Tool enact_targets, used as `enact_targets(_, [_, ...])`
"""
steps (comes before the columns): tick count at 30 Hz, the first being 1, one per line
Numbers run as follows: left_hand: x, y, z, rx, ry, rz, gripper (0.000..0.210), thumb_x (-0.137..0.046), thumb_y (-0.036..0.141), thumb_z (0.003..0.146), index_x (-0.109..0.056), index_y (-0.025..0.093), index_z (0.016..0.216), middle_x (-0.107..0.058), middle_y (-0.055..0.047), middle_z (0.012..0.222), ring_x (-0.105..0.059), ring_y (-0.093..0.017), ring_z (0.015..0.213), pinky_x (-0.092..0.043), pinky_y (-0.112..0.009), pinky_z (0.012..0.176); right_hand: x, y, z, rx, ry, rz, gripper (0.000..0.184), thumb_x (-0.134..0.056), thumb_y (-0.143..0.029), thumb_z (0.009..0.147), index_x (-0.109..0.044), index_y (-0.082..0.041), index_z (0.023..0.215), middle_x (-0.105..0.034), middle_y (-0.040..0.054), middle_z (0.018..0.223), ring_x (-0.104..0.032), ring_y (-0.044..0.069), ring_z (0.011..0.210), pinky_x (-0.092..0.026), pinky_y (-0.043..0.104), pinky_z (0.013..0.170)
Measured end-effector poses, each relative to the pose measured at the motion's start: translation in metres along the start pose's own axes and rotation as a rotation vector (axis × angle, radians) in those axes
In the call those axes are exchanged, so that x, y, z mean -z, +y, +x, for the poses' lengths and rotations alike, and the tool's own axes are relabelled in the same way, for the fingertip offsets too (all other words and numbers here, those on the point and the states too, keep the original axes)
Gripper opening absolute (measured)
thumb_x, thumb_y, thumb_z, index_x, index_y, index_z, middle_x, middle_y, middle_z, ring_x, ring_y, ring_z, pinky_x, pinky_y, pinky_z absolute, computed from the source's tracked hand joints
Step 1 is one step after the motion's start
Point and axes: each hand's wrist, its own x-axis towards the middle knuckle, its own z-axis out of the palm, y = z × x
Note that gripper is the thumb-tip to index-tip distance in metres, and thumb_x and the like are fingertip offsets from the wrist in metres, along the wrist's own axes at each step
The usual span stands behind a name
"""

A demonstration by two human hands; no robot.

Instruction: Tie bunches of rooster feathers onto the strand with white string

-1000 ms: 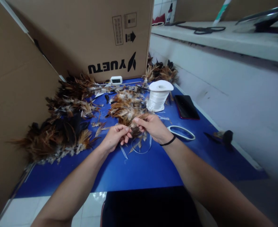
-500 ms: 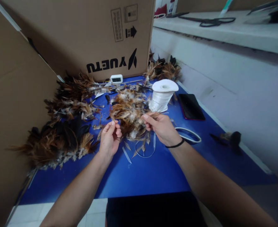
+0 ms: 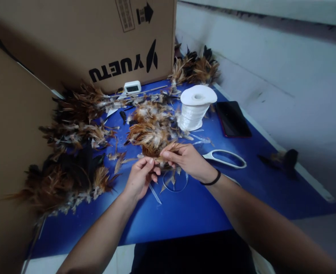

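Observation:
My left hand (image 3: 140, 177) is closed in a pinch, its fingertips on the lower end of the brown feathers that pass between my hands. Close beside it, my right hand (image 3: 189, 160) grips thin brown feathers (image 3: 171, 147) between thumb and fingers; how many is unclear. Just beyond both hands lies a heap of brown and white feathers (image 3: 149, 133). Under them on the blue table (image 3: 182, 220) rest a thin loop of clear ribbon (image 3: 174, 190) and a short clear strip (image 3: 155, 194). White-handled scissors (image 3: 227, 158) lie by my right wrist, their blades hidden.
A white ribbon spool (image 3: 195, 110) stands behind my right hand, with a dark phone (image 3: 233, 118) to its right. Feather bundles (image 3: 70, 175) line the left side. A cardboard box (image 3: 79, 42) and a small white display (image 3: 132, 87) are at the back. A wall (image 3: 259, 72) bounds the right.
My hands have come together, the left moving right and the right moving slightly nearer. The view has tilted down, and more of the scissors' handle shows.

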Motion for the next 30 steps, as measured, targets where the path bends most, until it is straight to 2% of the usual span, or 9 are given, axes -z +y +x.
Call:
enact_targets(5, [-0.0015,0.0035,-0.0009,0.083,0.052,-0.104,0.027,-0.077,0.03,0.066,-0.056,0.014,0.072,-0.059,0.002,0.065,-0.058,-0.007,0.051,-0.039,-0.011,0.036,0.0017,-0.004,-0.0002,0.08,-0.026,-0.078,0.022,-0.067,-0.037,0.074,-0.065,-0.015,0.072,-0.062,0.0017,0.067,-0.05,0.009,0.05,-0.043,0.024,0.048])
enact_targets(10, [-0.0022,0.003,-0.0003,0.11,0.056,-0.128,0.025,-0.077,0.027,0.067,-0.056,0.014,0.072,-0.059,0.003,0.059,-0.06,-0.007,0.051,-0.04,-0.009,0.036,-0.0014,-0.005,-0.0027,0.129,-0.07,-0.136,0.019,-0.062,-0.033,0.078,-0.066,-0.014,0.075,-0.066,0.0035,0.074,-0.052,0.009,0.054,-0.045,0.024,0.052])
enact_targets(15, [-0.0009,0.0032,-0.0005,0.136,0.064,-0.13,0.026,-0.079,0.026,0.064,-0.057,0.015,0.072,-0.063,0.001,0.062,-0.066,-0.01,0.059,-0.045,-0.009,0.04,-0.0034,-0.0049,-0.0046,0.174,-0.022,-0.164,0.011,-0.062,-0.027,0.078,-0.066,-0.016,0.078,-0.068,0.0029,0.077,-0.059,0.012,0.065,-0.048,0.026,0.061])
enact_targets(24, [-0.0039,0.0029,-0.0007,0.129,0.049,-0.09,0.022,-0.081,0.019,0.059,-0.062,0.012,0.068,-0.068,-0.002,0.066,-0.068,-0.011,0.068,-0.055,-0.014,0.063,-0.0042,-0.0055,-0.0054,0.193,-0.031,-0.165,0.008,-0.063,-0.024,0.076,-0.067,-0.017,0.075,-0.068,0.003,0.078,-0.061,0.013,0.072,-0.049,0.027,0.067])
enact_targets(30, [-0.0025,-0.0011,-0.0004,0.09,0.043,-0.05,0.018,-0.079,0.02,0.063,-0.064,0.011,0.067,-0.067,-0.002,0.063,-0.065,-0.008,0.06,-0.054,-0.014,0.06,-0.0063,-0.0008,-0.0079,0.095,-0.061,-0.093,0.013,-0.065,-0.027,0.076,-0.066,-0.015,0.082,-0.065,0.0016,0.076,-0.057,0.01,0.062,-0.047,0.024,0.057])
